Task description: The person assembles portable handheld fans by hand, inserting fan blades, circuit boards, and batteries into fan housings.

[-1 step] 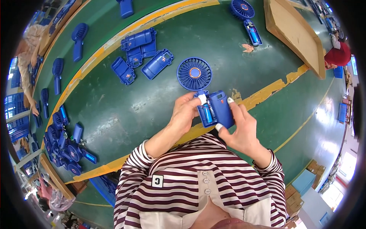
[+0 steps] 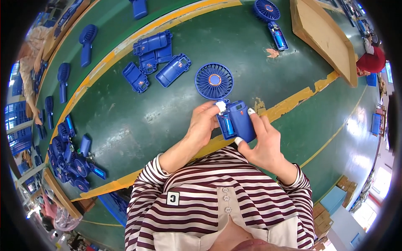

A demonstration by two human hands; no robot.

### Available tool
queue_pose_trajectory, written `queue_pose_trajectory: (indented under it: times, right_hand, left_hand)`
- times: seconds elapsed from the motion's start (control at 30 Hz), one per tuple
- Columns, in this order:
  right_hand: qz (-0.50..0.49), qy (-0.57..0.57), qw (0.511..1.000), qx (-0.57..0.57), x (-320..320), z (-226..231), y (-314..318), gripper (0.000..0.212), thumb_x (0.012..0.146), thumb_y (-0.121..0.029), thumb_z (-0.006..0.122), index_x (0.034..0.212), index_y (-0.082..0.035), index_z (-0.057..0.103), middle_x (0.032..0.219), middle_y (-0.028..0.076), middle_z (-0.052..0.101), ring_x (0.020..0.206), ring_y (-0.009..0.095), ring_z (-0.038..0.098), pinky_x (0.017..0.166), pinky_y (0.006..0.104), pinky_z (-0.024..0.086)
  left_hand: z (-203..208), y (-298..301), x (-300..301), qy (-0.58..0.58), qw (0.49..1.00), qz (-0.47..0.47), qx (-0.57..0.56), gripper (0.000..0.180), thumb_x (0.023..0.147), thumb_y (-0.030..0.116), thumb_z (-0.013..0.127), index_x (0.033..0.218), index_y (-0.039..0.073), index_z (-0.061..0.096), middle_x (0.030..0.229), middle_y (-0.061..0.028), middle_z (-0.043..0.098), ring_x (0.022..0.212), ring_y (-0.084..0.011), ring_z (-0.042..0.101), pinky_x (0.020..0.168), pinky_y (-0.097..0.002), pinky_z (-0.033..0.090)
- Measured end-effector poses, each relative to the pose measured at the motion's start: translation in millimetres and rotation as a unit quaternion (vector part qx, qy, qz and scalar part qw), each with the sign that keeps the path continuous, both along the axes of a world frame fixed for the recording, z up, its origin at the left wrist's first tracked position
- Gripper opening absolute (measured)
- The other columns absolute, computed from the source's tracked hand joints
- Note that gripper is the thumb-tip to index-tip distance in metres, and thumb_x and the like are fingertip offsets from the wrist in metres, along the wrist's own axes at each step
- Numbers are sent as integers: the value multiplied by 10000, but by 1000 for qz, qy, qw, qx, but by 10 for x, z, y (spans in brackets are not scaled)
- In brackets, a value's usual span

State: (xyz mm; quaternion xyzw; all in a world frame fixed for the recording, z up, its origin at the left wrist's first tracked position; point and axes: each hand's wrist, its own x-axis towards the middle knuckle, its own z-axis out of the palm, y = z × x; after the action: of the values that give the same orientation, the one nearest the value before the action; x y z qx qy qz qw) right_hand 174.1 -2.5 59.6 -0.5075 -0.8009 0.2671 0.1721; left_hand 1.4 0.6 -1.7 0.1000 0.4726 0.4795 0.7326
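A blue handheld fan [image 2: 224, 71] points its round head away from me. Its open handle shows a bright blue battery cell [image 2: 227, 126] inside. My left hand [image 2: 202, 124] is closed on the handle near the fan head, its thumb in a white covering on top. Between the white-tipped thumb and fingers of my right hand [image 2: 266, 144] is a blue handle cover [image 2: 244, 122] with a small window at its far end. The cover lies tilted against the handle's right side and overlaps it partly. Fingers beneath both parts are hidden.
Several blue handle covers [image 2: 173, 71] lie ahead on the green table [image 2: 138, 121]. A heap of fans [image 2: 69, 161] is at the left. One fan with an open handle [image 2: 277, 35] and a cardboard tray [image 2: 324, 39] are far right. Other people work at the left and right edges.
My right hand has shifted the cover slightly left, so it overlaps more of the open handle. My left hand keeps its hold on the fan.
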Motion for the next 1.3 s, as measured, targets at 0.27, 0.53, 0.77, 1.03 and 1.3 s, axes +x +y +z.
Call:
queue_pose_trajectory:
  times: [0.27, 0.53, 0.77, 1.03, 1.3]
  right_hand:
    - [40, -29, 998, 25, -250, -30, 40, 574, 609, -179, 684, 1078, 84, 483, 794, 147, 510, 602, 292, 555, 521, 363, 474]
    - [48, -51, 997, 41, -293, -84, 34, 547, 612, -193, 686, 1043, 81, 489, 772, 135, 500, 595, 283, 549, 499, 364, 469]
    - [61, -64, 995, 56, -290, -107, 33, 545, 622, -217, 687, 1034, 81, 488, 774, 130, 495, 607, 265, 554, 482, 346, 467]
    - [66, -90, 990, 91, -275, -133, 44, 555, 626, -242, 676, 1039, 85, 502, 762, 120, 500, 593, 254, 560, 459, 342, 458]
    - [71, -103, 986, 113, -244, -154, 77, 565, 606, -271, 704, 1031, 54, 522, 751, 98, 497, 582, 228, 557, 450, 325, 456]
  left_hand:
    - [17, -14, -2, -67, 998, 19, 0, 454, 894, 440, 435, 1096, 38, 496, 1023, -98, 595, 908, -183, 586, 770, -341, 482]
    - [40, -21, -8, -56, 998, 13, 3, 489, 901, 468, 402, 1111, 35, 486, 1053, -106, 587, 922, -194, 589, 786, -337, 474]
    - [48, -27, -6, -55, 998, 8, 8, 488, 905, 463, 394, 1114, 32, 485, 1070, -106, 584, 943, -195, 587, 812, -341, 463]
    - [69, -2, 28, -31, 1000, 0, -2, 343, 891, 302, 498, 1055, 4, 538, 990, -107, 614, 857, -187, 613, 741, -320, 504]
    - [27, 60, 55, -11, 999, -9, -30, 228, 861, 127, 539, 1041, -10, 567, 951, -73, 612, 813, -143, 611, 711, -286, 525]
